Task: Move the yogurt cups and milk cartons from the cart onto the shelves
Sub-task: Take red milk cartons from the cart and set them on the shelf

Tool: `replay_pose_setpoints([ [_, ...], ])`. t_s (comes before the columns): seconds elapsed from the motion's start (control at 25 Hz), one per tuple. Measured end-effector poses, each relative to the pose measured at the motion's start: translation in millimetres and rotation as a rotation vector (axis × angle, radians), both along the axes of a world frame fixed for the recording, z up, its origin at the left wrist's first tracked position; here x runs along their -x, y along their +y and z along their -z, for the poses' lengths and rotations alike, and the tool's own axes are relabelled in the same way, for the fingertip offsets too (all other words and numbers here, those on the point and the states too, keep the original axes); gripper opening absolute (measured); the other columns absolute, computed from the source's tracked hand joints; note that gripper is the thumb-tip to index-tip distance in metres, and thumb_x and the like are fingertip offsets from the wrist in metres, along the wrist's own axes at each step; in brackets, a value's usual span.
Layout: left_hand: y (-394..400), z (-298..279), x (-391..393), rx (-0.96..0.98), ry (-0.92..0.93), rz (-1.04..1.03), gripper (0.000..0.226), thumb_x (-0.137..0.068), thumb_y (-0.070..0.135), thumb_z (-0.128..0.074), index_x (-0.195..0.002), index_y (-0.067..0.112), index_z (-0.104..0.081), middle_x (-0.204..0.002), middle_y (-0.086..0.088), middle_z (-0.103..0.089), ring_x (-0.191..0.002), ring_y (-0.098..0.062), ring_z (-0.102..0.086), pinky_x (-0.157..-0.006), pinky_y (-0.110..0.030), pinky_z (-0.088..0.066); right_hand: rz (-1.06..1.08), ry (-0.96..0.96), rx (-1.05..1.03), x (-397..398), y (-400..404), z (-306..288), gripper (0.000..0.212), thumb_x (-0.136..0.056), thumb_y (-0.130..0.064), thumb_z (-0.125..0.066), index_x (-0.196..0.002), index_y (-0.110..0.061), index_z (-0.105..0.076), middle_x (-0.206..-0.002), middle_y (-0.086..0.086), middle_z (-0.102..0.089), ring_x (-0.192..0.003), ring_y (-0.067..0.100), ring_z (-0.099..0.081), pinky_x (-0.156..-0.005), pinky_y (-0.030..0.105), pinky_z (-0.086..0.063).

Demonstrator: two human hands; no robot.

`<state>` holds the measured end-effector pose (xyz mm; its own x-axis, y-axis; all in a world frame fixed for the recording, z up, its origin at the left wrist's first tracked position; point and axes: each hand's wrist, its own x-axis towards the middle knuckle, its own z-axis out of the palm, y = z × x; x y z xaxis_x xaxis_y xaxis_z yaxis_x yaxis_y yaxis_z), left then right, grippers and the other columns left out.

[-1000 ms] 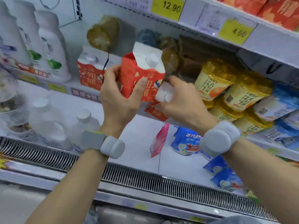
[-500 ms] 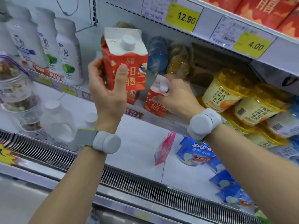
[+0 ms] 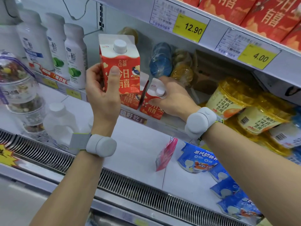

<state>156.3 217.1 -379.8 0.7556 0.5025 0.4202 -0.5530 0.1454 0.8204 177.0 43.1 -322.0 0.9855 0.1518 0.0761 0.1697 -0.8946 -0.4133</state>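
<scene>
Left hand (image 3: pixel 104 93) gripping raised red carton (image 3: pixel 121 69), right hand (image 3: pixel 172 98) holding shelved carton (image 3: pixel 152 105)

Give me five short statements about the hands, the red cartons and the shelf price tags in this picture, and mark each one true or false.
1. The left hand holds a red gable-top milk carton with a white screw cap up in the air. True.
2. The right hand is empty. False: it grips a second red carton standing on the white shelf.
3. The yellow price tags read 12.90 and 4.00. True.
4. The yellow-lidded yogurt tubs lie left of the cartons. False: they lie to the right.
5. Both wrists wear grey bands. True.
</scene>
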Motion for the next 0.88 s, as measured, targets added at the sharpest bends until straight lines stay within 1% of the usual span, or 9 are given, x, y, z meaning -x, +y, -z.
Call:
replay_pose_setpoints([
  [0.08,-0.8,0.5,0.7,0.019,0.012,0.017,0.04,-0.096,0.039,-0.06,-0.119,0.007,-0.05,-0.107,-0.007,-0.066,-0.094,-0.01,-0.068,-0.08,-0.026,-0.055,-0.012,-0.015,0.001,1.0,3.0,-3.0,0.042,-0.082,-0.037,-0.076,-0.117,-0.029,-0.056,-0.112,-0.004,-0.067,-0.097,0.015,-0.065,-0.084,0.04,-0.058],
  [0.2,1.5,1.5,1.7,0.019,0.022,0.017,0.035,-0.1,0.029,-0.06,-0.12,0.004,-0.049,-0.107,-0.007,-0.066,-0.092,-0.006,-0.068,-0.079,-0.023,-0.054,-0.012,0.001,-0.001,3.2,7.2,-6.3,0.039,-0.083,-0.035,-0.076,-0.114,-0.029,-0.054,-0.11,-0.006,-0.066,-0.096,0.015,-0.064,-0.082,0.036,-0.057],
  [0.36,3.9,-1.2,5.2,0.018,0.005,0.026,0.039,-0.097,0.035,-0.06,-0.12,0.006,-0.049,-0.109,-0.009,-0.066,-0.093,-0.008,-0.068,-0.079,-0.024,-0.054,0.003,0.003,0.039,2.2,8.5,-7.2,0.041,-0.081,-0.033,-0.078,-0.112,-0.03,-0.051,-0.11,-0.005,-0.064,-0.098,0.018,-0.063,-0.078,0.035,-0.053],
  [0.52,3.4,0.4,9.0,-0.011,-0.001,0.039,0.038,-0.098,0.031,-0.06,-0.121,0.004,-0.048,-0.11,-0.006,-0.065,-0.096,-0.008,-0.068,-0.079,-0.021,-0.054,0.009,0.044,0.024,1.8,8.9,-8.9,0.04,-0.084,-0.033,-0.076,-0.11,-0.032,-0.045,-0.109,-0.006,-0.06,-0.095,0.015,-0.059,-0.076,0.032,-0.049],
  [0.6,3.1,0.7,10.7,-0.024,-0.008,0.042,0.04,-0.097,0.033,-0.061,-0.121,0.004,-0.049,-0.11,-0.005,-0.065,-0.096,-0.009,-0.068,-0.079,-0.022,-0.054,0.012,0.045,0.023,0.8,8.5,-8.7,0.042,-0.084,-0.033,-0.077,-0.112,-0.033,-0.046,-0.112,-0.006,-0.061,-0.096,0.015,-0.059,-0.076,0.032,-0.048],
  [0.76,2.0,0.6,12.3,-0.044,-0.014,0.061,0.043,-0.093,0.037,-0.064,-0.121,0.008,-0.048,-0.11,-0.005,-0.064,-0.097,-0.009,-0.067,-0.079,-0.023,-0.054,0.02,0.036,0.036,-0.7,8.0,-6.2,0.045,-0.081,-0.033,-0.08,-0.113,-0.034,-0.046,-0.116,-0.006,-0.062,-0.099,0.016,-0.06,-0.077,0.033,-0.05],
  [0.88,2.3,1.8,12.3,-0.065,-0.026,0.069,0.043,-0.093,0.037,-0.064,-0.121,0.008,-0.048,-0.11,-0.004,-0.064,-0.098,-0.01,-0.067,-0.08,-0.023,-0.054,0.04,0.024,0.025,-1.7,7.8,-3.4,0.048,-0.082,-0.033,-0.08,-0.118,-0.032,-0.049,-0.117,-0.007,-0.062,-0.101,0.015,-0.06,-0.079,0.034,-0.053],
])
